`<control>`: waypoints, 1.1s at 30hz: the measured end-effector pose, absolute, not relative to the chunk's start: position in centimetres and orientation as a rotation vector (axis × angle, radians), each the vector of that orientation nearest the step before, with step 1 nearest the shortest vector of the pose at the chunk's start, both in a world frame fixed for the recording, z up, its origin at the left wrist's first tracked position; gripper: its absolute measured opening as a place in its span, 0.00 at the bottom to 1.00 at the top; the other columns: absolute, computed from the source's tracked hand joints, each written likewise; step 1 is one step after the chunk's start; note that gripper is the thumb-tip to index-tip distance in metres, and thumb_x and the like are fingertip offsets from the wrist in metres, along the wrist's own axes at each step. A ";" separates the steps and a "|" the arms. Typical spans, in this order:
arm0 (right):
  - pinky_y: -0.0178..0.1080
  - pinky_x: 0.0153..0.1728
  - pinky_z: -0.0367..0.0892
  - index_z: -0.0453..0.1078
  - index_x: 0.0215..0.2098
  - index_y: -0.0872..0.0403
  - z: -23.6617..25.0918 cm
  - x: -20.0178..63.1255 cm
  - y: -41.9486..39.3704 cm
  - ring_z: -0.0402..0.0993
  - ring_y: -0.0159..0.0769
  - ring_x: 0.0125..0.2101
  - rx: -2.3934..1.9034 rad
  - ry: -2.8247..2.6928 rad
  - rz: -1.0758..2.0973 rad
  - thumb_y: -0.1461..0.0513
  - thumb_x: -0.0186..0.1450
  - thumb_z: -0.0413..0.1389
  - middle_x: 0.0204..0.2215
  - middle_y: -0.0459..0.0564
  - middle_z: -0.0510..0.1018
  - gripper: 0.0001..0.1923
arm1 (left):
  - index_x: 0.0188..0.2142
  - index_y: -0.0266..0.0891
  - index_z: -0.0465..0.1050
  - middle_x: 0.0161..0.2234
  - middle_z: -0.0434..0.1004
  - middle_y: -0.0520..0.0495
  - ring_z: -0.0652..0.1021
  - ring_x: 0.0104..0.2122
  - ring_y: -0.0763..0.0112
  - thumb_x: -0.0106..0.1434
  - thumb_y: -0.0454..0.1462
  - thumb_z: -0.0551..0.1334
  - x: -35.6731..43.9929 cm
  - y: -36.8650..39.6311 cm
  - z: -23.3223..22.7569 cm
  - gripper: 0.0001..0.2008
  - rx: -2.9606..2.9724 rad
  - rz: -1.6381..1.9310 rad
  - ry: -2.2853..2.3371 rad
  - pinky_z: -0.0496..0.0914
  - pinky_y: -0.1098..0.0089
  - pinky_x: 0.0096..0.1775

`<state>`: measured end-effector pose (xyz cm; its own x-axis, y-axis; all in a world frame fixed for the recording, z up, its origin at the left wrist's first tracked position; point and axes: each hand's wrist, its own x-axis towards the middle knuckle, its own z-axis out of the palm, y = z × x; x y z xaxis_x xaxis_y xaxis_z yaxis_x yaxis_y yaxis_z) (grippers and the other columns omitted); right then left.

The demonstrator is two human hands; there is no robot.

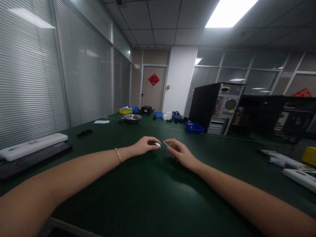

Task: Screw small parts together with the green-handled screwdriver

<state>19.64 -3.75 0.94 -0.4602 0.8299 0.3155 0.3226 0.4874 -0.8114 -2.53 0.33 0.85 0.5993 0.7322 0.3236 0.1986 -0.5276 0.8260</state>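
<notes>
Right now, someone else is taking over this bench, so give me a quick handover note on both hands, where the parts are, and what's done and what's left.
Left hand: resting on the green table, fingers pinched on a small silvery part.
Right hand: also low over the table, pinching a thin metal pin whose tip points at the part.
The pin tip sits just beside the part; whether they touch is too small to tell.
Done: both pieces are picked up and brought together at mid-table.
Left: the pin does not appear to be seated in the part yet.
Blue bins and an open computer tower stand farther back.
</notes>
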 end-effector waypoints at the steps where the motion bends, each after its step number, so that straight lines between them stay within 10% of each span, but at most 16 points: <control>1: 0.31 0.20 0.61 0.63 0.51 0.51 1.0 19.6 -3.5 0.64 0.30 0.24 -0.947 -2.013 0.854 0.54 0.63 0.52 0.30 0.46 0.69 0.19 | 0.43 0.36 0.72 0.39 0.74 0.45 0.73 0.38 0.66 0.55 0.37 0.63 -2.6 0.6 0.8 0.15 2.010 0.877 0.744 0.66 0.68 0.40; 7: 0.38 0.34 0.64 0.69 0.48 0.51 0.6 19.9 -2.7 0.69 0.36 0.34 -0.976 -2.065 0.516 0.58 0.63 0.53 0.37 0.49 0.74 0.16 | 0.42 0.36 0.73 0.34 0.74 0.47 0.73 0.32 0.70 0.54 0.37 0.64 -2.6 2.1 0.2 0.15 1.857 0.881 0.738 0.67 0.70 0.34; 33: 0.38 0.36 0.64 0.68 0.51 0.47 -1.4 19.9 -2.9 0.70 0.36 0.34 -1.017 -2.258 0.126 0.60 0.63 0.53 0.36 0.49 0.74 0.17 | 0.38 0.30 0.74 0.35 0.77 0.39 0.78 0.34 0.68 0.54 0.31 0.65 -1.4 1.5 -1.5 0.11 1.431 0.900 0.657 0.71 0.65 0.43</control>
